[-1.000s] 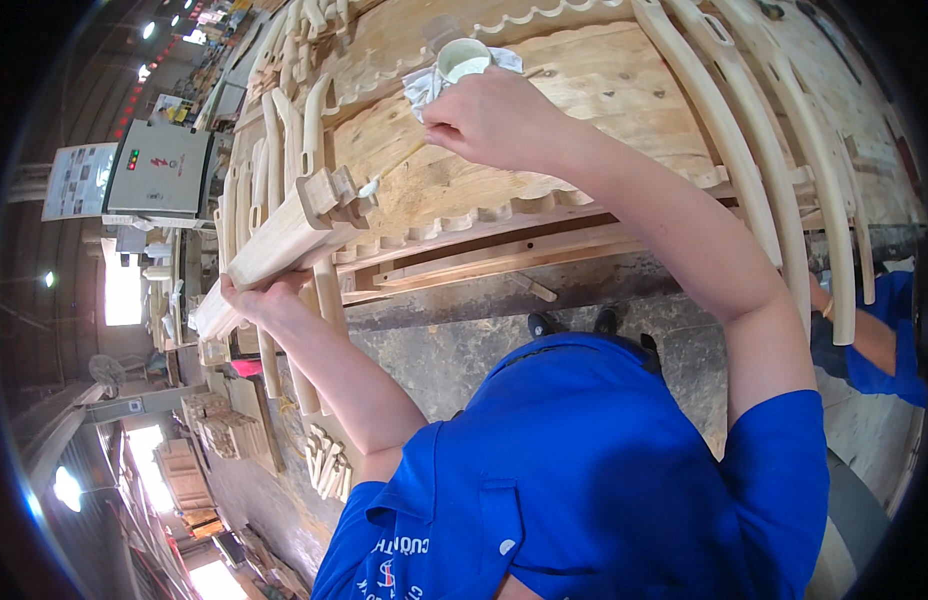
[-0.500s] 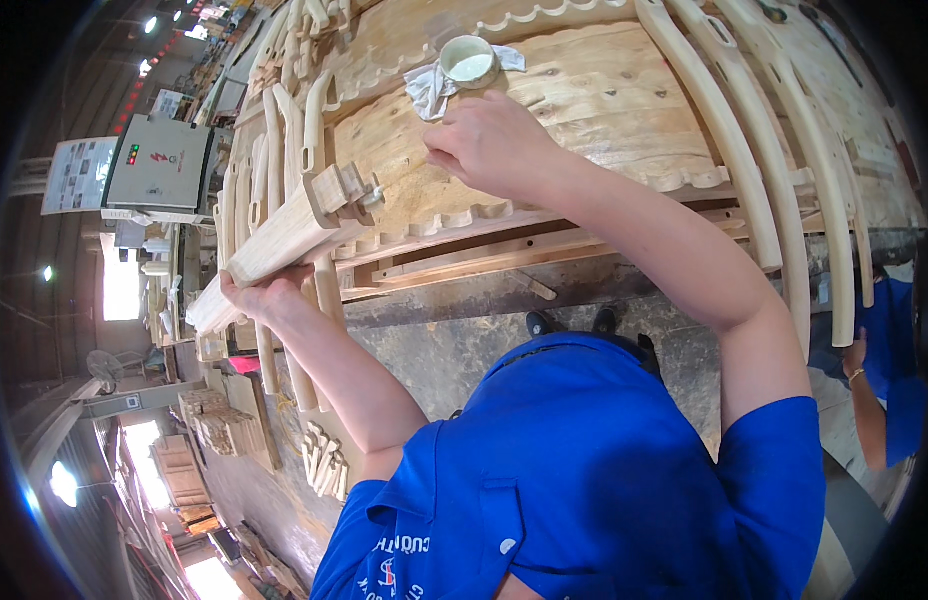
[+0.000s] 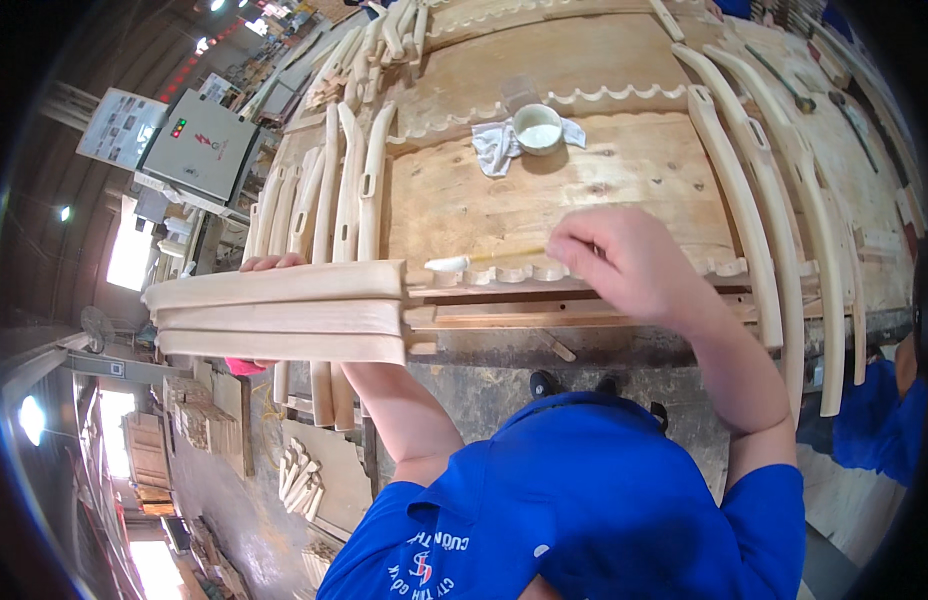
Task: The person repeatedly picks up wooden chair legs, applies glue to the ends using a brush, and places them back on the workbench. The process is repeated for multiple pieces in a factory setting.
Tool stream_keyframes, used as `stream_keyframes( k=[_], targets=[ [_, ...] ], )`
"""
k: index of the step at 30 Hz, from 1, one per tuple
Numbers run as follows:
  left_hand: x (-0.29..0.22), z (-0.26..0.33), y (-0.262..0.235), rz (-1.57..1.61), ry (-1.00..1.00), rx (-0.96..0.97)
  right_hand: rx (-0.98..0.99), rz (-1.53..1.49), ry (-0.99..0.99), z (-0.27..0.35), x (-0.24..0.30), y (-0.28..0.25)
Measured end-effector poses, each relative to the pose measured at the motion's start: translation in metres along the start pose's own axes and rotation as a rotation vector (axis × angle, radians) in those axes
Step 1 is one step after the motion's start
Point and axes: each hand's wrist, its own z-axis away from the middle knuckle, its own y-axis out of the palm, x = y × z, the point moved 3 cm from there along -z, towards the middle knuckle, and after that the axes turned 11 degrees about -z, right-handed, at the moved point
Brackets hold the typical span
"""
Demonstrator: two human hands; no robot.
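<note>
My left hand (image 3: 272, 262) grips a stack of pale wooden slats (image 3: 279, 312), three showing side by side, held level at the bench's near edge. Its fingertips curl over the slats' far side; the rest of the hand is hidden beneath. Narrow tenons (image 3: 421, 316) stick out from the slats' right ends. My right hand (image 3: 624, 262), slightly blurred, is closed around a thin stick with a white-coated tip (image 3: 447, 264), which points left, just beyond the tenons. Farther back, a small bowl of white liquid (image 3: 538, 130) rests on a crumpled white cloth (image 3: 495, 148).
A plywood bench top (image 3: 604, 165) carries scalloped wooden rails (image 3: 624, 95). Curved wooden legs (image 3: 749, 200) lie along the right, more shaped pieces (image 3: 349, 180) along the left. A grey control box (image 3: 199, 145) stands far left. Another person in blue (image 3: 879, 420) is at the right edge.
The slats have turned from slanted to level, their tenon ends swinging nearer and right. My right hand has shifted right and nearer, drawing the stick's white tip along. The whole view has shifted.
</note>
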Motion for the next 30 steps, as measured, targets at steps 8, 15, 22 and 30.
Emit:
stream_keyframes(
  k=[8, 15, 22, 30],
  targets=[
    [-0.049, -0.014, 0.006, 0.209, -0.079, 0.143, 0.09, -0.365, 0.197, 0.022, 0.006, 0.036],
    [-0.049, -0.011, 0.003, 0.23, -0.112, 0.225, 0.177, -0.301, 0.21, 0.017, 0.009, 0.045],
    [-0.05, -0.013, 0.021, 0.16, -0.271, 0.337, -0.032, 0.065, -0.091, 0.018, 0.017, 0.047],
    [-0.069, -0.018, 0.009, 0.168, -0.37, 0.434, -0.184, 0.05, -0.222, 0.016, 0.012, 0.054]
  ],
)
